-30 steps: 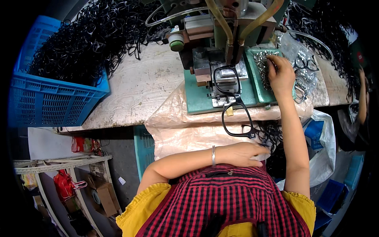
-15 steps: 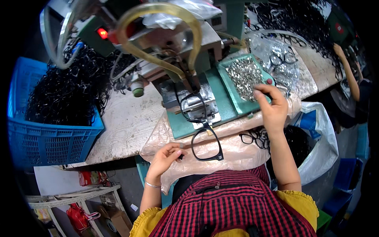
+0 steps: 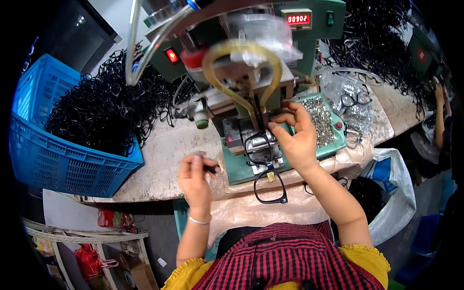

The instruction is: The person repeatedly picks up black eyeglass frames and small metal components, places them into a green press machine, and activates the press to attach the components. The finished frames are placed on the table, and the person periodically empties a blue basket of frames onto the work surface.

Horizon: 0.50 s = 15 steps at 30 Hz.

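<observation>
A black eyeglass frame (image 3: 268,168) is set at the green bench machine (image 3: 237,176), one rim under the tooling and the other hanging over the front edge. My right hand (image 3: 298,140) is at the tooling beside the upper rim, thumb and forefinger pinched together; whatever they grip is too small or hidden to make out. Left of the frame, my left hand (image 3: 195,181) is raised and closed, slightly blurred, with a small black piece (image 3: 210,169) sticking out of the fingers. Right of my right hand, small silvery metal parts (image 3: 321,123) fill a green tray (image 3: 342,140).
A blue crate (image 3: 72,166) heaped with black eyeglass frames (image 3: 96,113) stands at left. A yellowish hose (image 3: 278,79) loops above the tooling. Bagged glasses (image 3: 355,99) lie beyond the tray. A white sack (image 3: 403,193) hangs at right; another person's arm (image 3: 440,111) shows far right.
My right hand has moved from the parts tray left to the tooling. My left hand has risen a little, still around the black piece. The view has shifted, showing more of the machine's top.
</observation>
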{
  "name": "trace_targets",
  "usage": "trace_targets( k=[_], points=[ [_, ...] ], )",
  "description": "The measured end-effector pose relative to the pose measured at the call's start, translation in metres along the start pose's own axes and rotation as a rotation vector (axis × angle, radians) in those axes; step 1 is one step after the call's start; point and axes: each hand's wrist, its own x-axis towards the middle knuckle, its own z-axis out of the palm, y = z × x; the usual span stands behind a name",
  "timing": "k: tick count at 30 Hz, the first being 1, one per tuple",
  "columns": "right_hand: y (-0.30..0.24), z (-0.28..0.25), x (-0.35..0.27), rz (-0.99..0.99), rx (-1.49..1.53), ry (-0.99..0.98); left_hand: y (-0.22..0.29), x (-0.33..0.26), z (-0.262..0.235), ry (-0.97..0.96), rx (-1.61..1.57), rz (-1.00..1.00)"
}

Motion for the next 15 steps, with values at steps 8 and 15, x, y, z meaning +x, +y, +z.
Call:
trace_targets(
  k=[8, 15],
  points=[
    [-0.022, 0.024, -0.013, 0.137, 0.319, 0.003, 0.083, 0.055, 0.064, -0.126, 0.157, 0.66],
    [-0.03, 0.0, -0.022, -0.148, -0.218, -0.035, 0.018, 0.038, -0.018, -0.073, 0.385, 0.618]
  ],
)
